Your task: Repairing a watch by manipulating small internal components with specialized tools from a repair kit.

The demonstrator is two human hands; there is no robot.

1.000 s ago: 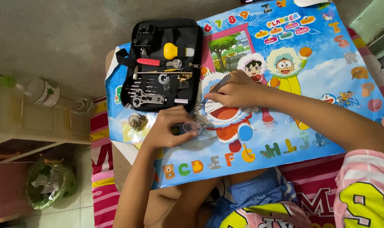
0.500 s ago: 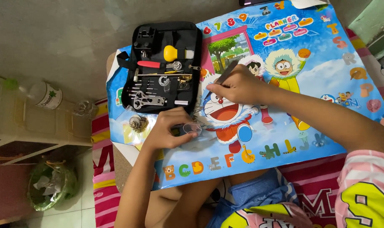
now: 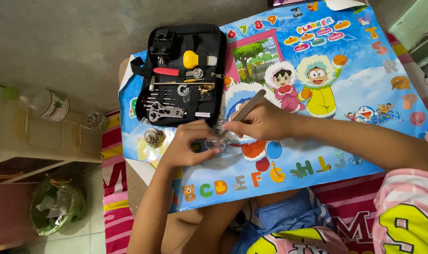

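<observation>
A cartoon mat [image 3: 317,56] covers the counter. Near its front edge, left of the middle, the left hand [image 3: 190,146] pinches a small clear part [image 3: 215,142] against the mat. The right hand [image 3: 263,123] grips metal tweezers [image 3: 244,112], their tip down just beside that part. An open black tool case [image 3: 181,75] lies at the mat's far left corner, with a yellow-topped tool [image 3: 191,59] inside. A small round metal piece [image 3: 153,137] sits just in front of the case.

Cartoon-printed table mat [image 3: 345,94] — bearing 1 open black tool case [image 3: 178,75] and a small metal part [image 3: 153,137].
</observation>
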